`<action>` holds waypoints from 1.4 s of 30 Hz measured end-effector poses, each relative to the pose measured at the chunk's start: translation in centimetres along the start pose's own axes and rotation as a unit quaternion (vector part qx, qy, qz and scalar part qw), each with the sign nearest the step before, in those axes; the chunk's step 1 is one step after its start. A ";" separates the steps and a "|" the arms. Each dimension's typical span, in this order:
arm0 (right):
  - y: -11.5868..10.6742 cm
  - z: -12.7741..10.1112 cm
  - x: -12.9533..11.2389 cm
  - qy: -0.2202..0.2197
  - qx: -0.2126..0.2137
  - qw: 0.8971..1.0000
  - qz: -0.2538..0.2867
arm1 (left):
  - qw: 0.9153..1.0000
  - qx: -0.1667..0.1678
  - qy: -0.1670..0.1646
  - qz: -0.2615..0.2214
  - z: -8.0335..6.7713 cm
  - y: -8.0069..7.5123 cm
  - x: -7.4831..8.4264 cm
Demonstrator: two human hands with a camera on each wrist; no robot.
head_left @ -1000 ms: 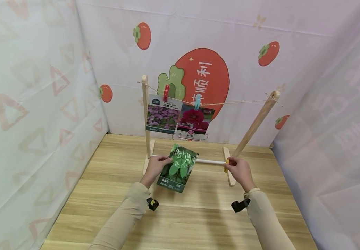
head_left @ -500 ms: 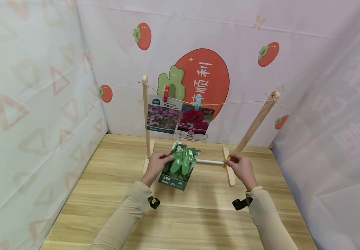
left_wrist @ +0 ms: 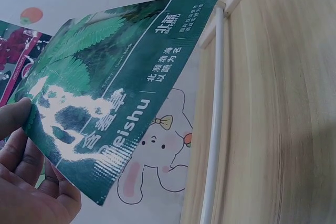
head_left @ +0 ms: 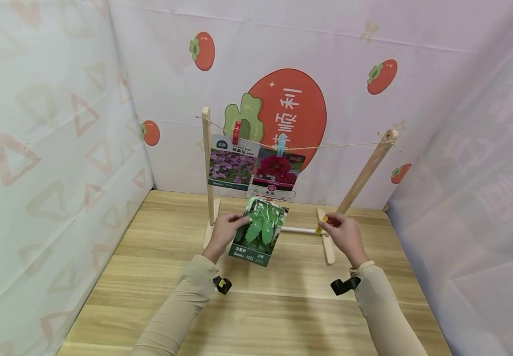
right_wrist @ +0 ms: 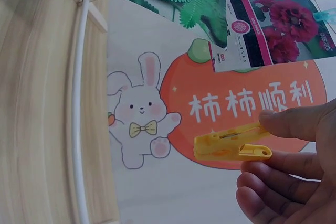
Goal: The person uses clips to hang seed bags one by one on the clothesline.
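Note:
A green seed packet [head_left: 260, 232] with a leaf picture is pinched at its left edge by my left hand [head_left: 225, 235], thumb on the front. It tilts above the table in front of the rack. My right hand [head_left: 345, 236] pinches a yellow clothespin [right_wrist: 231, 142] between thumb and fingers, near the rack's right foot. On the string [head_left: 336, 146] hang two packets: a purple-flower seed packet [head_left: 231, 165] under a red clothespin [head_left: 236, 132], and a red-flower seed packet [head_left: 276, 170] under a light blue clothespin [head_left: 281, 144].
The string runs between a left wooden post [head_left: 208, 168] and a leaning right wooden post [head_left: 365, 173]. A white rod [head_left: 301, 230] joins their feet low down. Behind stands a printed cloth backdrop [head_left: 163, 74], with cloth sides around the wooden table [head_left: 265, 316].
My left hand has moved the green seed packet slightly up and to the right. The right hand has risen a little with the yellow clothespin. The hanging packets stay put.

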State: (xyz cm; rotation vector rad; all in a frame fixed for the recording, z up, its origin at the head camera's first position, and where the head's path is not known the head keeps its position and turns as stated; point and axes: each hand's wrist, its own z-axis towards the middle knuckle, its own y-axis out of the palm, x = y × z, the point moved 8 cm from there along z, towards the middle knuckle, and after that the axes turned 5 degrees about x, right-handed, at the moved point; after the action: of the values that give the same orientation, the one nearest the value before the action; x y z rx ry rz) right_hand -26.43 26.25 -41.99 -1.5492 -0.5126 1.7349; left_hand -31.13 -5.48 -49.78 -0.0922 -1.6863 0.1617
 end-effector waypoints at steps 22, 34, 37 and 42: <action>-1.5 0.7 -2.2 -0.031 0.044 0.997 0.054 | 1.000 0.000 0.022 -0.022 -0.5 0.5 1.9; -3.3 1.5 -3.2 -0.043 0.061 0.995 0.073 | 0.999 0.004 0.024 -0.039 -0.7 0.7 3.8; -3.8 1.8 -3.5 -0.047 0.074 0.993 0.080 | 0.999 0.001 0.033 -0.036 -0.7 0.8 4.2; -4.8 2.1 -4.0 -0.058 0.095 0.990 0.087 | 0.998 0.002 0.044 -0.041 -0.5 1.1 4.7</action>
State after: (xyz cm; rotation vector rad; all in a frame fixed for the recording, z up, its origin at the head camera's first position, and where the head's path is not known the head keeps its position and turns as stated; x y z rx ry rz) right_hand -27.22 26.71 -35.49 -1.3980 -0.2656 1.9545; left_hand -31.26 -3.61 -45.29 -0.0264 -1.5986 0.0973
